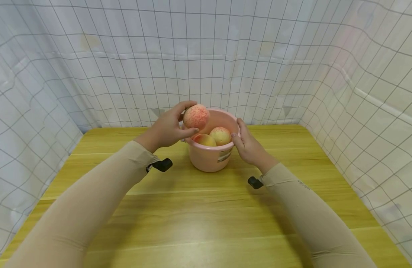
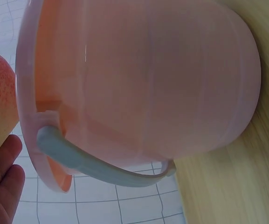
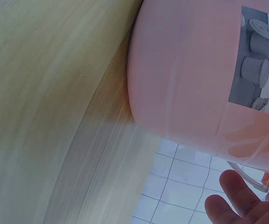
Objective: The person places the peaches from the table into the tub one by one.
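A pink plastic bucket point(image 1: 207, 158) stands upright at the back middle of the wooden table, two peaches point(image 1: 220, 136) visible inside it. Above the bucket's left rim, my left hand point(image 1: 170, 126) holds another peach point(image 1: 196, 116) between thumb and fingers. That peach, speckled red, is partly cut off in the left wrist view, beside the rim. My right hand point(image 1: 250, 145) grips the bucket's right rim, thumb on the near side. In the left wrist view a grey handle point(image 2: 97, 165) hangs down the bucket's side. A printed label point(image 3: 260, 58) shows on the bucket wall in the right wrist view.
The yellow wooden table point(image 1: 192, 219) extends toward me from the bucket. White curtains with a dark grid point(image 1: 206, 48) enclose its back and both sides. A black wrist camera point(image 1: 163, 165) sits below the left sleeve, another point(image 1: 255, 182) by the right.
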`<control>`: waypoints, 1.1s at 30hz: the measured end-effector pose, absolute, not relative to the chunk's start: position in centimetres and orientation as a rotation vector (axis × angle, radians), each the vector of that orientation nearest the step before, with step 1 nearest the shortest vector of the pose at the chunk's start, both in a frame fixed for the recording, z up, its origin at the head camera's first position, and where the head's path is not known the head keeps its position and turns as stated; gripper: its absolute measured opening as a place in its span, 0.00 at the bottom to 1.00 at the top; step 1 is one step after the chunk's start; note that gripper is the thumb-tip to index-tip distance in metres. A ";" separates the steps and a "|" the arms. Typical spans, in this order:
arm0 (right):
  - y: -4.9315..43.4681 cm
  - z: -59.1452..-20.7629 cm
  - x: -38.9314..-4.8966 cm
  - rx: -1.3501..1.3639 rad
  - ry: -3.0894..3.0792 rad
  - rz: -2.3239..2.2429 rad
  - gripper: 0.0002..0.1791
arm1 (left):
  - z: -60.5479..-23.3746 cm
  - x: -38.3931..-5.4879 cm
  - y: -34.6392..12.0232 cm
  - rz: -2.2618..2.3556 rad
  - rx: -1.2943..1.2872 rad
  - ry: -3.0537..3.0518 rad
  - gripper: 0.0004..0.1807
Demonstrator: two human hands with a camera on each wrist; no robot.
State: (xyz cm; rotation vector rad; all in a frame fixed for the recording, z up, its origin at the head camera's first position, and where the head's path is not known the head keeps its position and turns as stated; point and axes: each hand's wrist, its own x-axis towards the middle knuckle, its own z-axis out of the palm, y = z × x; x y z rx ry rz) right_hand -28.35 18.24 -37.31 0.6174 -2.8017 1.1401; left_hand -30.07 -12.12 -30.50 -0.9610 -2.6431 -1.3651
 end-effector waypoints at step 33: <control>18.2 -37.4 -28.3 0.622 -2.795 1.157 0.40 | -31.1 -31.2 -11.0 -1.446 -0.945 -2.686 0.41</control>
